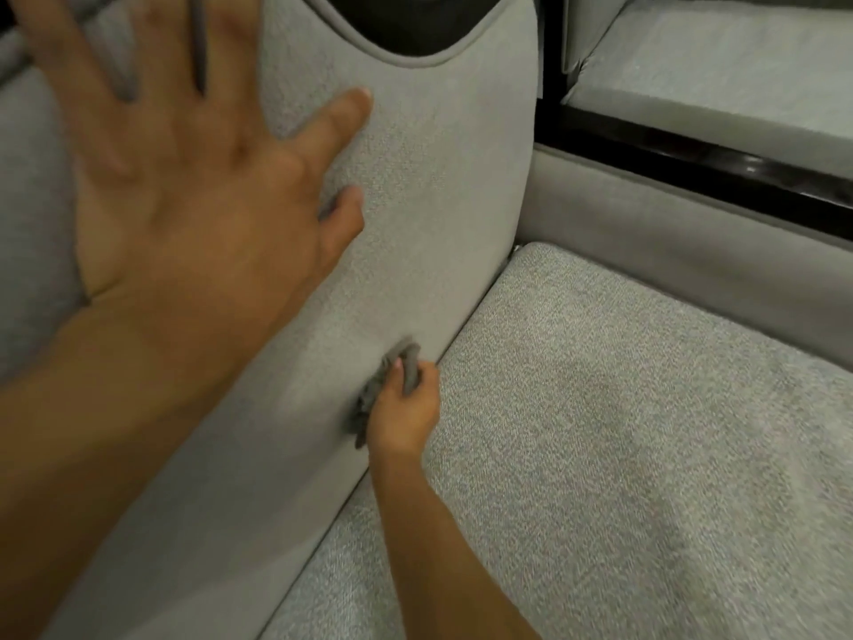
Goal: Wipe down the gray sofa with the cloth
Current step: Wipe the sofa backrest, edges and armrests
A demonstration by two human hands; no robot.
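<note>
The gray sofa fills the view, with its upright back cushion (443, 200) in the middle and its seat cushion (623, 431) at the lower right. My right hand (406, 408) grips a bunched gray cloth (392, 376) and holds it against the bottom of the back cushion, just above the crease with the seat. My left hand (198, 177) is spread flat, fingers straight, close to the camera at the upper left, over the back cushion's upper part.
A padded gray armrest (669, 224) runs along the right behind the seat. Beyond it is a dark glossy frame edge (692, 150) and another gray cushioned seat (720, 67). A dark curved opening (415, 20) sits above the back cushion.
</note>
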